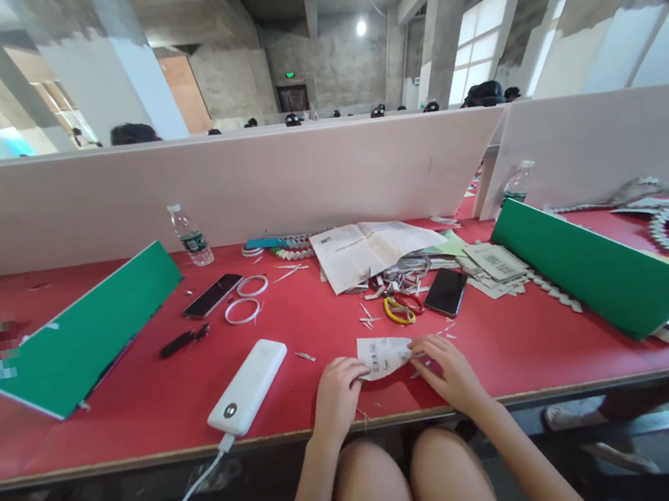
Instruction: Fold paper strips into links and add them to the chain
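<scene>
A small printed piece of paper is held just above the front edge of the red table. My left hand pinches its left end between thumb and fingers. At the other end, my right hand grips the paper's right edge. Yellow-and-red handled scissors lie just beyond the paper. To their right rests a black phone. Behind them, a large printed sheet covers part of a heap of paper strips.
A white power bank with a cable lies left of my hands. Beyond it are a second phone, white rings and a water bottle. Green dividers stand at both sides. Folded papers sit by the right divider.
</scene>
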`<state>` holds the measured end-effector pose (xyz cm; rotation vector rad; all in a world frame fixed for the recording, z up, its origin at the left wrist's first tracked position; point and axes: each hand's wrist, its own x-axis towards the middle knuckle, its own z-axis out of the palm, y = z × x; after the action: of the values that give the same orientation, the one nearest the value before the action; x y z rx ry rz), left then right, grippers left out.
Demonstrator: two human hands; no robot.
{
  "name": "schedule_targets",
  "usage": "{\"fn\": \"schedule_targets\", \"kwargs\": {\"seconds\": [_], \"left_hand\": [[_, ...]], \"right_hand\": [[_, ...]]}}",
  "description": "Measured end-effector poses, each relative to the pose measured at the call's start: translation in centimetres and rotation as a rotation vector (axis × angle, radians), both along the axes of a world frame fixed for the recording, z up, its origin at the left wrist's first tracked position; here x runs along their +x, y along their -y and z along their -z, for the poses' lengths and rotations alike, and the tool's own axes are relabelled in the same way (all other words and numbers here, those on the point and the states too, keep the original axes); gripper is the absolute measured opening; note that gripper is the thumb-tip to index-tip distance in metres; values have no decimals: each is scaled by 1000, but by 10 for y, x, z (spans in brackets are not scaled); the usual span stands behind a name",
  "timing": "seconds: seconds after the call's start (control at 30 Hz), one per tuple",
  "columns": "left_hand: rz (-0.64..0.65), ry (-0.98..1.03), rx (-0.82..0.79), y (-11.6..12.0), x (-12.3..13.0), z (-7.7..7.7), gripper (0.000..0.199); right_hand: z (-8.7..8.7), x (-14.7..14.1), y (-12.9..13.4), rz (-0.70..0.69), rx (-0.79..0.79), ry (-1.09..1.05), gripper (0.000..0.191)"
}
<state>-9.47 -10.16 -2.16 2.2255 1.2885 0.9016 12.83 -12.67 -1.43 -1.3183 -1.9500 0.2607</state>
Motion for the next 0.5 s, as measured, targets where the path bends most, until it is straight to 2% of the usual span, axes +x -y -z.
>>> {"fn": "schedule_targets", "kwargs": {"seconds": [0.13,0.33,0.5], "left_hand": [[-45,8,5,0,2,2,20],[-108,104,-35,2,1,-4,10],[-124,97,-98,1,-1,-5,17]], "right_hand": [[-1,-2,-1,-22,-100,44,16],[-2,-1,0,-3,-132,-25,20],[1,0,-4,129,-125,-2,23]]}}
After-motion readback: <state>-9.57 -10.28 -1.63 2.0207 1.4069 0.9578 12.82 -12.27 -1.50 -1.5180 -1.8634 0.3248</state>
